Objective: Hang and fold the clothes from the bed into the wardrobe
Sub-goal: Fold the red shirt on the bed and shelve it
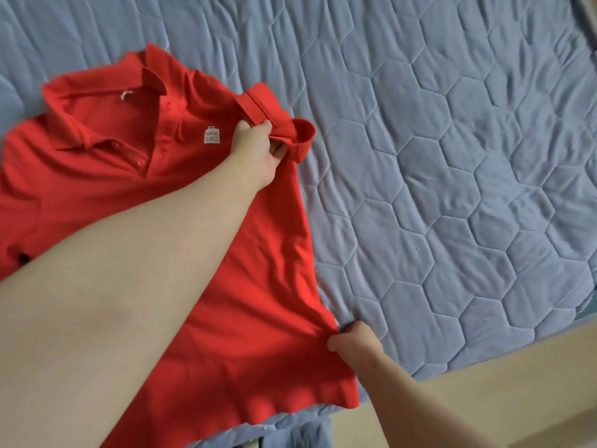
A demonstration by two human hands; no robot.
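Over on the left, the red polo shirt (106, 176) lies front-up on the bed, collar (80, 124) spread, with a white logo patch (212, 135) on the chest. The left hand (255, 150) reaches across it, fingers curled tight round the bunched sleeve (290, 137). Moving right and nearer, the right hand (353, 339) pinches the shirt's side edge, fingers closed on the cloth. Beyond them stretches the blue-grey quilted cover (468, 156), and pale floor (517, 383) shows at the bottom right.
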